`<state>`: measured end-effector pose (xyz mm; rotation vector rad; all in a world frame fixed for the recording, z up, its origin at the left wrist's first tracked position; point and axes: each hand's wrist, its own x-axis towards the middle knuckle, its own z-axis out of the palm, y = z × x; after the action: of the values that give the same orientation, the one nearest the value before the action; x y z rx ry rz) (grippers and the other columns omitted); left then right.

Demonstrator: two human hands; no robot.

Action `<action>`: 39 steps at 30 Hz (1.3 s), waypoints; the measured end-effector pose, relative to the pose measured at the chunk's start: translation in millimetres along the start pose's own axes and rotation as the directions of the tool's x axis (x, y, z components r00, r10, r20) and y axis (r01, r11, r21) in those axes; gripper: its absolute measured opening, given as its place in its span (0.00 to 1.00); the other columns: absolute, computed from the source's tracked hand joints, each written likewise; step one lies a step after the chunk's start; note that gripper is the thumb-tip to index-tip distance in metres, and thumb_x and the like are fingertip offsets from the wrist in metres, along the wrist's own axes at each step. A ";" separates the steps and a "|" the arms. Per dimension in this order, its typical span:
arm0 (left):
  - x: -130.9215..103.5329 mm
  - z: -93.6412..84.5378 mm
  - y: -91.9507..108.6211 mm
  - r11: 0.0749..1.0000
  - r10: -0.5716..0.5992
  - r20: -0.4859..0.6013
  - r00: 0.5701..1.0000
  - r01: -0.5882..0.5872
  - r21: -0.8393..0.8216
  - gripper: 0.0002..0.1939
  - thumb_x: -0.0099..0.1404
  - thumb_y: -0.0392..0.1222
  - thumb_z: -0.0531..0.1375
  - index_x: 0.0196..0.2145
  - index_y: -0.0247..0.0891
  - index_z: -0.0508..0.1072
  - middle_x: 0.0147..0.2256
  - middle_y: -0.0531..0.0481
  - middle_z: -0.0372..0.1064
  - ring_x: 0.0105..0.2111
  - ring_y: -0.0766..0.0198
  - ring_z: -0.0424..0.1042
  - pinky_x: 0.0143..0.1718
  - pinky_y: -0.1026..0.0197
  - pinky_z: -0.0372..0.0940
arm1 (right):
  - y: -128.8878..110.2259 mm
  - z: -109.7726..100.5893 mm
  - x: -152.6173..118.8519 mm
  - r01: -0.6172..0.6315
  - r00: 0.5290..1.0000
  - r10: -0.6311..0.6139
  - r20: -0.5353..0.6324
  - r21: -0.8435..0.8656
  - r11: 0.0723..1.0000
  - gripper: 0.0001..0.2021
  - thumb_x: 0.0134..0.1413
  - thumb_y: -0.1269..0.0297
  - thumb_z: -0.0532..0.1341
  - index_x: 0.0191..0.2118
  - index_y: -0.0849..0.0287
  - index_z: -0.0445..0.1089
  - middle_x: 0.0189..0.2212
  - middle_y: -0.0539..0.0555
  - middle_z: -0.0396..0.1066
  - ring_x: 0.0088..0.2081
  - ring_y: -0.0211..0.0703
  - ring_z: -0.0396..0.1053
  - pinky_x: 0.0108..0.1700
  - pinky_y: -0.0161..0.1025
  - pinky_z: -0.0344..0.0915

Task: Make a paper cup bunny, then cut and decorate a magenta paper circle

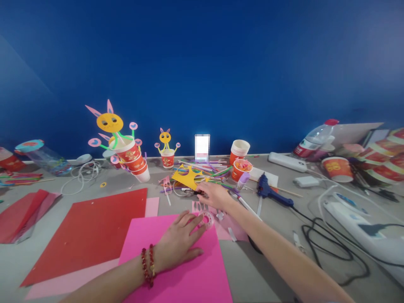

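A bright pink sheet (176, 277) lies in front of me, and my left hand (179, 240) rests flat on it with the fingers spread. Beside those fingertips, at the sheet's upper right corner, is a clear round ring (206, 219). My right hand (214, 194) reaches past the sheet, its fingers bent down beside a yellow cut-out sheet (187, 176) and some dark-handled thing. Its fingertips are partly hidden, so whether they grip anything does not show. Light pink scraps (232, 225) lie below my right forearm.
Left are a red sheet (94, 231) and cup figures (124, 147) with yellow faces. Pipe cleaners (214, 168) lie behind my right hand. To the right are a blue glue gun (271, 192), its black cable, a cup of scraps (242, 168), a bottle (315, 139) and a power strip (362, 227).
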<state>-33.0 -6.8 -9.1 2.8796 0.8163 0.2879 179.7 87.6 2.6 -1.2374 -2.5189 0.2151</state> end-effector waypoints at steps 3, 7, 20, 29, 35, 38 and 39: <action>1.3 -2.9 1.6 1.000 -0.002 0.008 1.000 0.002 -0.004 0.32 0.65 0.52 0.60 0.63 0.40 0.57 0.63 0.43 0.57 0.57 0.49 0.58 0.63 0.42 0.49 | 0.8 1.1 -0.1 -0.018 0.999 0.019 -0.029 0.024 1.000 0.05 0.58 0.69 0.59 0.40 0.59 0.69 0.40 0.56 0.72 0.41 0.45 0.69 0.41 0.36 0.63; 1.7 -4.7 2.3 1.000 0.000 0.016 1.000 0.000 0.002 0.33 0.65 0.52 0.60 0.63 0.42 0.55 0.63 0.42 0.57 0.58 0.49 0.59 0.62 0.41 0.50 | -0.7 -1.3 -0.2 -0.049 0.997 0.052 -0.050 0.052 0.997 0.07 0.63 0.66 0.56 0.44 0.58 0.68 0.45 0.58 0.71 0.43 0.45 0.70 0.42 0.36 0.64; 0.3 -1.2 1.2 0.997 -0.001 0.011 1.000 0.000 0.072 0.32 0.65 0.57 0.59 0.60 0.38 0.61 0.61 0.41 0.59 0.57 0.49 0.59 0.62 0.43 0.51 | -3.8 -25.6 -13.5 -0.179 0.982 0.190 -0.016 0.263 0.948 0.12 0.68 0.58 0.49 0.43 0.54 0.69 0.33 0.52 0.75 0.34 0.44 0.72 0.35 0.35 0.63; 0.1 -2.3 1.7 0.998 -0.007 0.007 1.000 0.007 0.057 0.32 0.64 0.57 0.60 0.60 0.39 0.61 0.61 0.41 0.60 0.57 0.49 0.60 0.62 0.43 0.52 | 0.0 -16.9 -23.6 -0.195 0.970 0.239 -0.051 0.423 0.885 0.13 0.66 0.58 0.51 0.38 0.57 0.69 0.34 0.51 0.73 0.36 0.43 0.70 0.38 0.36 0.64; -0.4 -0.4 0.8 0.998 0.003 0.004 1.000 -0.003 0.063 0.31 0.64 0.57 0.59 0.60 0.38 0.61 0.62 0.40 0.59 0.57 0.47 0.60 0.62 0.42 0.52 | -1.8 -18.6 -27.4 -0.233 0.966 0.258 0.002 0.441 0.867 0.13 0.65 0.56 0.53 0.34 0.56 0.69 0.28 0.48 0.71 0.31 0.41 0.69 0.32 0.34 0.62; -0.2 -1.6 1.1 0.998 -0.004 0.013 1.000 0.003 0.058 0.31 0.64 0.56 0.59 0.60 0.38 0.61 0.62 0.40 0.58 0.58 0.47 0.59 0.62 0.42 0.51 | -2.8 -18.2 -25.9 -0.230 0.968 0.251 0.012 0.446 0.865 0.15 0.65 0.56 0.53 0.30 0.57 0.68 0.24 0.46 0.67 0.27 0.38 0.67 0.30 0.32 0.61; -0.2 -2.2 1.2 0.998 -0.005 0.015 1.000 0.004 0.056 0.32 0.64 0.56 0.59 0.60 0.38 0.61 0.62 0.40 0.58 0.58 0.47 0.59 0.62 0.42 0.51 | -3.6 -18.1 -25.4 -0.229 0.968 0.250 0.013 0.445 0.866 0.15 0.65 0.56 0.53 0.30 0.58 0.68 0.23 0.46 0.67 0.26 0.38 0.66 0.29 0.32 0.61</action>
<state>-33.0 -7.7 -6.7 2.9273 0.8419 0.2457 197.9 65.2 14.9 -1.3313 -2.1001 0.7670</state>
